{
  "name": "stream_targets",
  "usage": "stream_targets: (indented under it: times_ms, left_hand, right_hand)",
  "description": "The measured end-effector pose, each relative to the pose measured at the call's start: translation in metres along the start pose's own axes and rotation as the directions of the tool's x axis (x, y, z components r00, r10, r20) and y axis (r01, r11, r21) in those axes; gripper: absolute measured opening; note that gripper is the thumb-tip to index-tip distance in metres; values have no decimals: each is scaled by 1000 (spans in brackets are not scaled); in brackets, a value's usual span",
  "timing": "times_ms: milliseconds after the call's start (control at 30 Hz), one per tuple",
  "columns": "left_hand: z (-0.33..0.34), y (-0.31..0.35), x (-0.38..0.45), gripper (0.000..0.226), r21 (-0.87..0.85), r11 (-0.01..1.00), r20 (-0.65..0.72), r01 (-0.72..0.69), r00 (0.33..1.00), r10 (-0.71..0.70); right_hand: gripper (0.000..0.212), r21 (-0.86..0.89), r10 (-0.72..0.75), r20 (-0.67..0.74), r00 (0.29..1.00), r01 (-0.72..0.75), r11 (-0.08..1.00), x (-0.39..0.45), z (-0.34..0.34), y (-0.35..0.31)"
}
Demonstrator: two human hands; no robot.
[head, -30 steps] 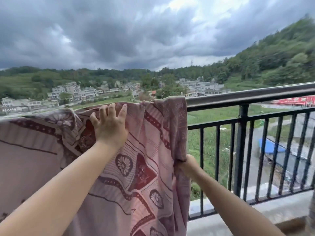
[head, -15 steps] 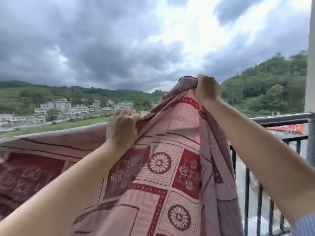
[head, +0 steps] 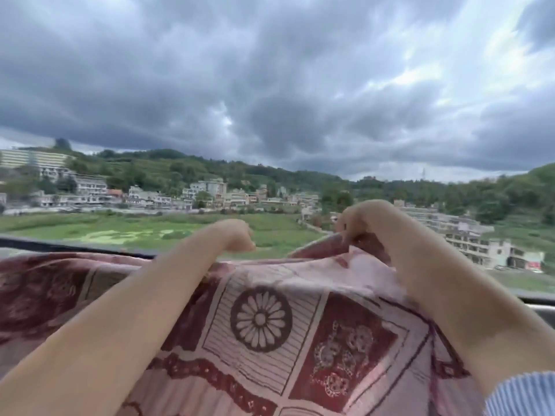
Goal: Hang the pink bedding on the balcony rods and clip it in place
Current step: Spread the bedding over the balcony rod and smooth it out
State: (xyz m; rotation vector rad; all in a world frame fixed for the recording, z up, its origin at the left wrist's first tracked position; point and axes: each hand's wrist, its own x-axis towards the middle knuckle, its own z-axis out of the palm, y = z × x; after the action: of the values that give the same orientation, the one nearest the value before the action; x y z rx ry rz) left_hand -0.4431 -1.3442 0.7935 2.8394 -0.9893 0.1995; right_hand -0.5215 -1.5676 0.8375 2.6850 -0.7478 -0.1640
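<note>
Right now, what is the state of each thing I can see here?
pink bedding: draped over the railing, right corner lifted, no clip visible.
left hand: curled beyond the bedding's top edge; grip hidden.
right hand: pinches the raised corner.
railing: mostly covered, dark bar showing at left.

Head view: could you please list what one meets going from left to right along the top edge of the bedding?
Railing → left hand → right hand, gripping the bedding → striped sleeve at the lower right.

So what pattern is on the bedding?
Pink bedding: dark red squares and daisy-like wheel motifs, head view.
</note>
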Motion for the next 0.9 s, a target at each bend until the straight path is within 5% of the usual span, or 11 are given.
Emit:
stream_targets:
  times_ms: [67,100,233,400,467,533,600,667,733,800,900]
  left_hand:
    - [5,1,-4,36,4,999,53,-54,997,54]
    - [5,1,-7,36,-33,995,-17,-92,996,91]
    - [1,4,-35,30,-228,938,-402,-262,902,155]
    - [29,30,-101,29,-116,847,-473,-519,779,412]
    - [46,41,-122,34,-18,806,-506,-591,701,502]
    - [64,48,-136,52,36,808,-511,-588,684,520]
    - [78,51,-139,65,88,840,-476,-535,718,507]
    - [86,54,-138,66,103,859,-469,-502,737,487]
    - [85,56,-137,61,106,864,-489,-492,731,476]
    - [82,58,-137,57,98,869,-509,-485,726,462]
    - [80,62,-139,55,113,878,-508,-465,732,453]
  right_hand:
    - [61,136,-7,266,964,-31,990,-9,12,-6]
    - [59,205,-36,266,963,-20,979,-15,11,-7]
    - [41,313,-116,-102,988,142,939,-62,-5,-5]
    - [29,357,-98,-512,854,314,880,-154,30,-9]
    - [36,433,101,-695,712,303,849,-187,75,-9]
    - [53,489,372,-829,417,218,845,-217,135,-13]
    - [67,634,581,-752,311,103,766,-236,197,-22]
    - [78,873,701,-413,582,33,487,-241,234,-35]
    - [53,952,621,-201,757,2,306,-234,254,-43]
    - [21,961,609,-183,772,10,277,-233,255,-46]
    - [35,983,709,-183,681,131,128,-250,235,-29]
